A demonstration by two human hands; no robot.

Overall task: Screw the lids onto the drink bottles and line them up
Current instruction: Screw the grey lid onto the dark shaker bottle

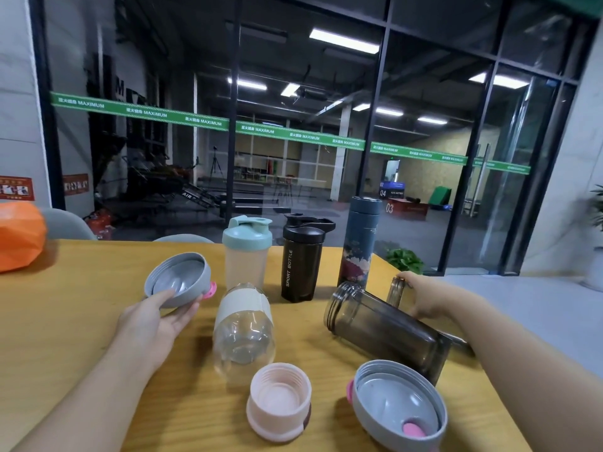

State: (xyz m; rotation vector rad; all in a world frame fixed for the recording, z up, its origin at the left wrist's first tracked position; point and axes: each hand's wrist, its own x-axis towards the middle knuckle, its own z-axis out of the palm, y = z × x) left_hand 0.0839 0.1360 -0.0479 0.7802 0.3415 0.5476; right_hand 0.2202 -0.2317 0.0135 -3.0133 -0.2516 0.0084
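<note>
My left hand (156, 316) grips a grey lid (177, 278) with a pink tab, lifted above the table with its inside facing me. My right hand (424, 296) is wrapped around a smoky bottle (396, 290) at the table's right edge. A second smoky bottle (385, 327) lies on its side, mouth open to the left. A clear bottle with a beige sleeve (243, 331) lies in the middle, also without a lid. Near the front lie a pink lid (279, 401) and another grey lid (398, 407), both inside-up. Three capped bottles stand at the back: mint-topped (247, 252), black (301, 259), dark blue floral (359, 243).
The wooden table (65, 321) ends close on the right, with grey floor beyond. An orange object (19, 236) sits at the far left edge. Chair backs (65, 223) show behind the table, in front of a glass wall.
</note>
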